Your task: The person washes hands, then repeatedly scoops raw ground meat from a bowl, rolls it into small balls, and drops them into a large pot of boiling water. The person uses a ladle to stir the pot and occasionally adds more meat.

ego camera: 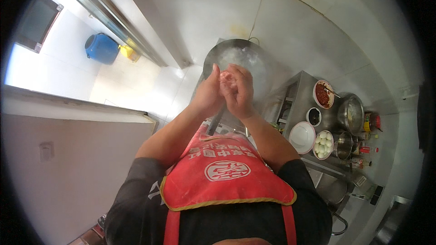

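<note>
Between my two hands sits a lump of raw minced meat (227, 77), pink and roughly rounded. My left hand (210, 92) cups it from the left with the thumb pointing up. From the right, my right hand (241, 92) wraps its curled fingers and thumb around it. Both hands are over the near side of a large dark wok (212, 54). Steam blurs the wok's contents, which look pale and liquid. Part of the meat's underside is hidden by my palms and fingers.
On the metal counter (299, 88) at right stand a bowl of red sauce (323, 94), a small bowl of dark liquid (313, 116), a white bowl (302, 137), a bowl of peeled eggs (323, 145), a steel pot (351, 113) and several bottles. A blue barrel (102, 48) stands far left.
</note>
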Available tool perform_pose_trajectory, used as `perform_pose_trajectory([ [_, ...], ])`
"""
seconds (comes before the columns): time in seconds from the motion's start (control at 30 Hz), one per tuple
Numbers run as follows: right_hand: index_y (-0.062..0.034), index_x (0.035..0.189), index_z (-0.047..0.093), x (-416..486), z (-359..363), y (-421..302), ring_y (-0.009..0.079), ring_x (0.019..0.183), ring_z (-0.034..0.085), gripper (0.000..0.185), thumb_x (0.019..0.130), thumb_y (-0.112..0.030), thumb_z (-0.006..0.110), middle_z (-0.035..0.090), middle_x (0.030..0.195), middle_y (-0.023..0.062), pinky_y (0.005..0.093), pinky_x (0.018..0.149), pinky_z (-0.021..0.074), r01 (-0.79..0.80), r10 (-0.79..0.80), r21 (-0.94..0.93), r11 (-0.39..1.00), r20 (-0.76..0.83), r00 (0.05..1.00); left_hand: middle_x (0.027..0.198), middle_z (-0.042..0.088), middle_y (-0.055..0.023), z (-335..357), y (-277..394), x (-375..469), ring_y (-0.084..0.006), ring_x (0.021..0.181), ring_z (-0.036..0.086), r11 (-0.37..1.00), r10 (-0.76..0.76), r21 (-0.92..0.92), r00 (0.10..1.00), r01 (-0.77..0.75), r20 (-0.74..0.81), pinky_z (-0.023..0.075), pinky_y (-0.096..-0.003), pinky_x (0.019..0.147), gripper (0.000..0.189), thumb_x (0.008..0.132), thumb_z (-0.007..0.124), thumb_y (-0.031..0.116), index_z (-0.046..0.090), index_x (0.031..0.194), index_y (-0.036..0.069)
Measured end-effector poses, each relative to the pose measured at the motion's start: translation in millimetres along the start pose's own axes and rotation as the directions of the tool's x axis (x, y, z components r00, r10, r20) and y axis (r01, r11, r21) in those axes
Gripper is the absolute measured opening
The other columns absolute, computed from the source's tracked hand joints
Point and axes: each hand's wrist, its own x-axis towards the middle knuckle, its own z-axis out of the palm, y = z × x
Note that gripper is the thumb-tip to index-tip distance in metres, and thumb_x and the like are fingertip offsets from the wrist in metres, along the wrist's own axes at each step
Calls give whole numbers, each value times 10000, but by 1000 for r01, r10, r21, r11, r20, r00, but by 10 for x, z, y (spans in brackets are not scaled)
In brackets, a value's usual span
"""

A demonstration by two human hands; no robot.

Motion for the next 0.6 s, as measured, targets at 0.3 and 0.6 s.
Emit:
perform_pose_trajectory([
  [0.3, -41, 1162, 677, 14, -214, -85, 319, 1255, 561, 267, 945, -168, 588, 690, 1216, 89, 509, 1152, 281, 71, -68, -164, 984, 24, 997, 1205, 663, -129, -57, -229, 162, -252, 1134, 649, 997, -19, 76, 989, 31, -149, 522, -384, 1000, 748, 1029, 305, 694, 580, 1244, 32],
  [0.6, 0, 1306, 605, -88, -98, 143, 361, 1342, 483, 379, 1041, -233, 467, 581, 1397, 184, 493, 1171, 286, -66, 66, 29, 997, -19, 998, 1008, 693, -103, 33, -199, 229, -222, 899, 685, 989, -62, -140, 987, 42, -146, 566, -321, 788, 672, 994, 449, 695, 599, 1142, 56],
])
